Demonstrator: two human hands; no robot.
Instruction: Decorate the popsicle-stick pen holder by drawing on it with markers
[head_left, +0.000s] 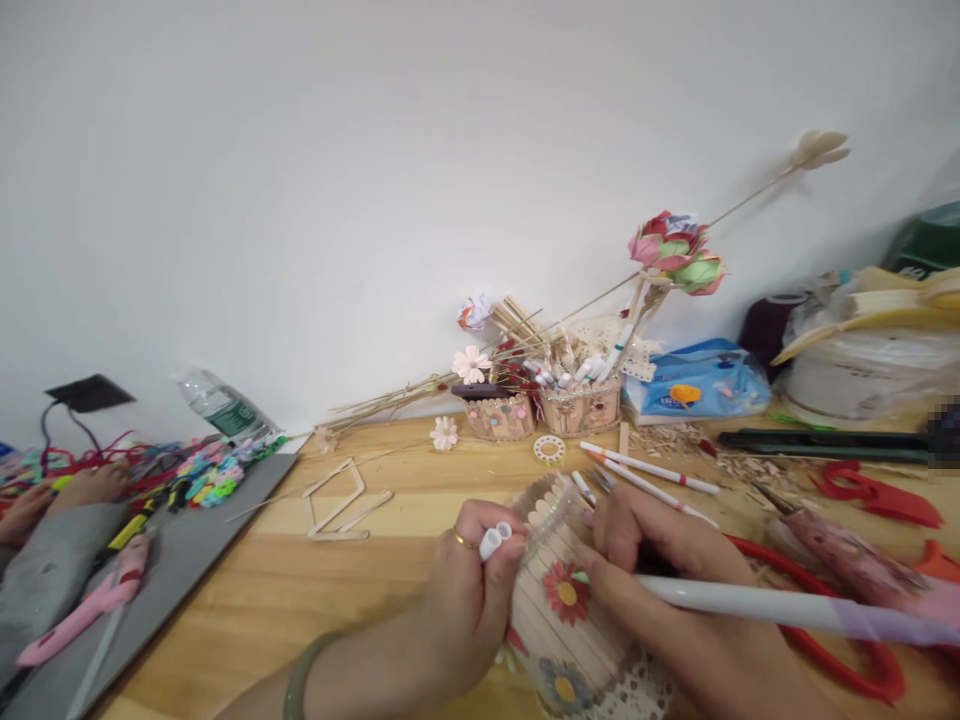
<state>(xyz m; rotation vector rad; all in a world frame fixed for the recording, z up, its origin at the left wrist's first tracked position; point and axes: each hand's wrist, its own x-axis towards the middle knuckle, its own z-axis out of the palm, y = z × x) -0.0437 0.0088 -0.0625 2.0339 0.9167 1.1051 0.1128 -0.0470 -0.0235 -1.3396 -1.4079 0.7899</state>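
Observation:
My left hand [469,590] is closed around the side of a popsicle-stick cup [559,610] lying on the wooden table [300,590], with a white pen cap [495,540] pinched in its fingers. The cup carries a red paper flower [567,592] and lace trim at its base. My right hand [660,590] grips a white marker pen [787,605] with a purple end, its tip down against the cup near the red flower. A ring shows on my left hand and a green bangle [302,672] on that wrist.
Two stick baskets [544,410] of pens and paper flowers stand by the wall, with loose markers [649,467], a blue tissue pack [697,385], red scissors [874,495] and wood shavings. At left lie a grey board [187,560], a pink glue gun [90,605], a water bottle [221,405] and another person's feet [52,495].

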